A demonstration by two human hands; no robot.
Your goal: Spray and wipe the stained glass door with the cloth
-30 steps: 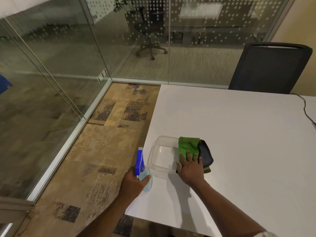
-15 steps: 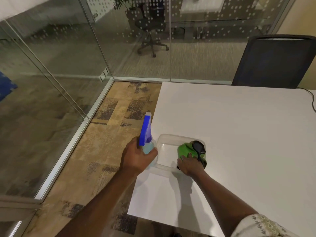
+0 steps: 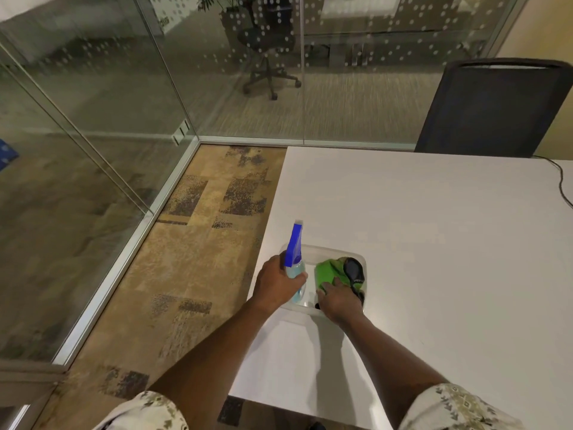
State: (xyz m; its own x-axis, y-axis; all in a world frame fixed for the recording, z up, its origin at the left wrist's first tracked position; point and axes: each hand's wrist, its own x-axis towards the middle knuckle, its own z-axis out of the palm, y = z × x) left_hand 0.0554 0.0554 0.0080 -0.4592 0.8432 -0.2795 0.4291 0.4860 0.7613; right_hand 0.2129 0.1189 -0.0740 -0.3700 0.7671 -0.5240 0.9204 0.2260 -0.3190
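Note:
My left hand [image 3: 276, 283] grips a spray bottle [image 3: 294, 259] with a blue trigger head and pale blue liquid, holding it upright in the left half of a clear plastic tub [image 3: 328, 252]. My right hand [image 3: 339, 297] presses a green and black cloth [image 3: 330, 270] into the right half of the same tub. The tub sits near the left front corner of the white table [image 3: 418, 243]. The glass door [image 3: 71, 125] stands at the left, beyond a strip of carpet.
A black office chair [image 3: 493, 110] stands at the table's far right edge. A black cable [image 3: 562, 187] runs over the table's right side. Patterned tan carpet [image 3: 192, 268] lies between table and glass walls. Another chair [image 3: 266, 48] is behind the far glass.
My left hand has carried the spray bottle from the table's left edge into the tub. My right hand has bunched the cloth and moved it into the tub.

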